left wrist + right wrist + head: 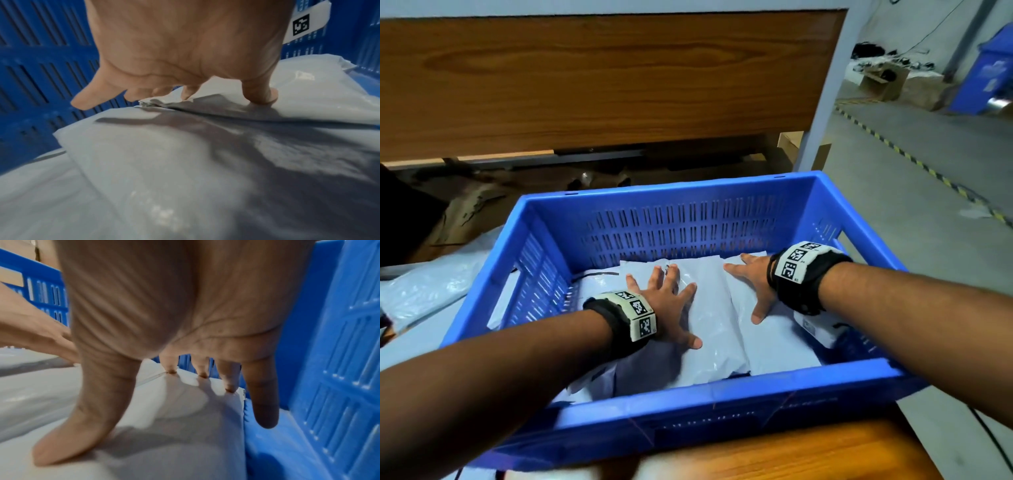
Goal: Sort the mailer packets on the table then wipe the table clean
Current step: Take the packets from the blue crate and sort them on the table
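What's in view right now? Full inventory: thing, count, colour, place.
crate: one, blue, slotted walls, on the table in front of the person
mailer packets: several overlapping, exact count unclear, pale grey-white, inside the crate
more packets: count unclear, pale, left of the crate
table: one, brown wood, under the crate
wooden panel: one, brown, behind the crate
cardboard box: one, brown, open, floor far right
blue bin: one, far right
left hand: fingers spread, pressing on the packets
right hand: fingers spread, pressing on the packets
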`<state>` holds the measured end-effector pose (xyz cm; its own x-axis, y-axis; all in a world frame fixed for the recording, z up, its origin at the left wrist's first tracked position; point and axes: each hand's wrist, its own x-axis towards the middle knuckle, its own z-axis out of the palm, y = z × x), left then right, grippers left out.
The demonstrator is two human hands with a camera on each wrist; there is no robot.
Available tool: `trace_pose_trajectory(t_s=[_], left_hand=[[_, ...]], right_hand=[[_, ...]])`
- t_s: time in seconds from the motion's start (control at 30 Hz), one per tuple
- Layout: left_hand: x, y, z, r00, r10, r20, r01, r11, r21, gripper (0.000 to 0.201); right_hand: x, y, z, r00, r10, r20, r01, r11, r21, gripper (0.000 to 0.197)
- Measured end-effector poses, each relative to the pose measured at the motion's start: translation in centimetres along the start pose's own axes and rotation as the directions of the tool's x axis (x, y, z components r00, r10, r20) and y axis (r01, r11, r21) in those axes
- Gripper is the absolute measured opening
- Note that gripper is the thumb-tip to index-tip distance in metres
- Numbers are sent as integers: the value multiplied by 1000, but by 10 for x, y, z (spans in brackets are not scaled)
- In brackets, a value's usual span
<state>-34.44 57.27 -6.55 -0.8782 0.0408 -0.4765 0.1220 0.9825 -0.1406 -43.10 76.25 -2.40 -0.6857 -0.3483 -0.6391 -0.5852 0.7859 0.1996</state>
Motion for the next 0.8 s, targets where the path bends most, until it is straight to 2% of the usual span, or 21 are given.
trace_pose_trajectory(t_s=[0.1, 0.23, 0.37, 0.6, 0.8], left_hand=[[0, 5, -5, 1000, -14, 16, 15, 999, -46, 119], [-6, -7, -16, 998, -52, 33, 56, 989, -139, 141], [-7, -25, -13, 990, -128, 56, 133, 986, -98, 145], [-7, -47, -7, 990, -115, 84, 128, 974, -185, 153], [-11, -56, 6, 978, -152, 142, 174, 972, -158, 147]], right_hand=[[-2, 3, -4, 999, -16, -28, 18, 999, 48, 122], [-4, -5, -9, 988, -90, -124, 109, 982, 155, 109], [9, -20, 9, 995, -81, -54, 86, 991, 100, 112], [0, -4, 12, 989, -115, -93, 125, 986, 112, 121], [-3, 0, 14, 995, -98, -8, 98, 993, 62, 117]])
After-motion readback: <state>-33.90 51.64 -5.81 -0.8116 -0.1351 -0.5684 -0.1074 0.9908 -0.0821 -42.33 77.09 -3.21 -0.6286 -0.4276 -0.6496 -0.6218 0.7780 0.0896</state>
